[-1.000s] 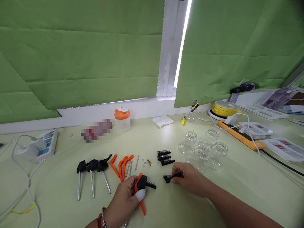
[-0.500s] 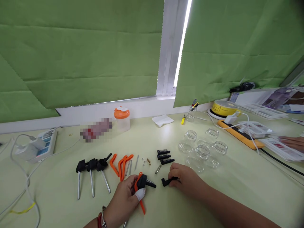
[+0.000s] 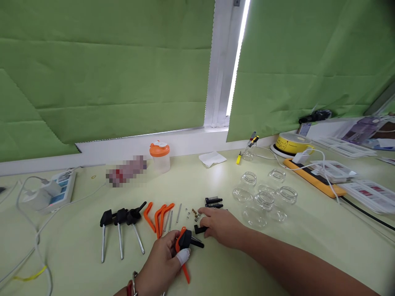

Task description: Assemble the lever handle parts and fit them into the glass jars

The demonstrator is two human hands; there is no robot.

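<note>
In the head view, my left hand (image 3: 162, 257) is closed on an orange lever (image 3: 185, 271) with a black plastic head (image 3: 185, 238) and a thin metal rod. White tape wraps its thumb. My right hand (image 3: 225, 228) grips a small black L-shaped plastic piece (image 3: 200, 229), partly hidden by the fingers. Its index fingertip is at a small coil spring (image 3: 198, 217), beside several tiny brass parts (image 3: 194, 212). Black pieces with springs (image 3: 213, 200) lie just beyond that hand. Left of them are metal pins (image 3: 178, 213) and loose orange levers (image 3: 149, 218).
Several black heads with metal tubes (image 3: 120, 238) lie at left. Clear bottles (image 3: 254, 213) sit at right, near an orange power strip (image 3: 314, 176). Behind are an orange-lidded cup (image 3: 160, 158), a white tissue (image 3: 212, 158) and screwdrivers (image 3: 251, 142). Cables (image 3: 37, 234) run along the left side.
My right hand has moved left and away from me with the black piece, reaching the spring. The spring has shifted left toward the brass parts. A co-worker's hand at far right has left view.
</note>
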